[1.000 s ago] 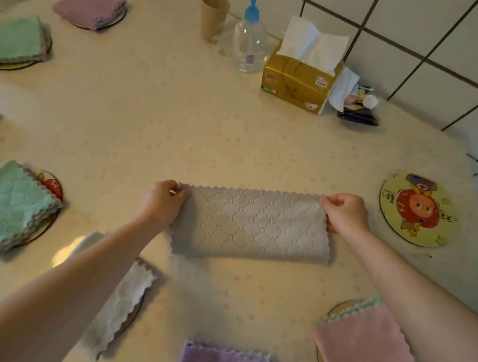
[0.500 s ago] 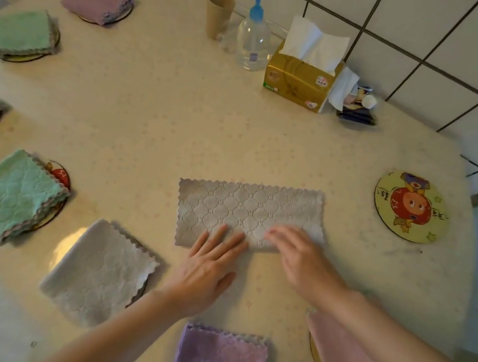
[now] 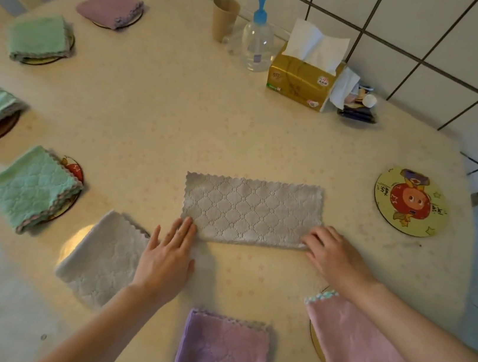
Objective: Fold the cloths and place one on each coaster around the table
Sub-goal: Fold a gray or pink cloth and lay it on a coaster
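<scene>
A grey quilted cloth [image 3: 250,210], folded into a long rectangle, lies flat in the middle of the table. My left hand [image 3: 169,255] lies flat with its fingertips touching the cloth's near left corner. My right hand [image 3: 330,255] presses the near right corner with straight fingers. To the right a round cartoon coaster [image 3: 410,201] lies bare. Folded cloths sit on the other coasters: pink [image 3: 358,341], purple [image 3: 222,355], grey-white [image 3: 104,256], three green ones [image 3: 30,185] along the left, and a mauve one [image 3: 110,6] at the far left.
At the back by the tiled wall stand a paper cup [image 3: 224,17], a clear pump bottle [image 3: 257,39], a gold tissue box [image 3: 304,80] and small items [image 3: 359,105]. The table's edge [image 3: 467,246] curves off at the right, with floor beyond.
A second ago both hands gripped the cloth's far corners. They let go, smoothed along the near edge, and have now slid apart to the near corners.
</scene>
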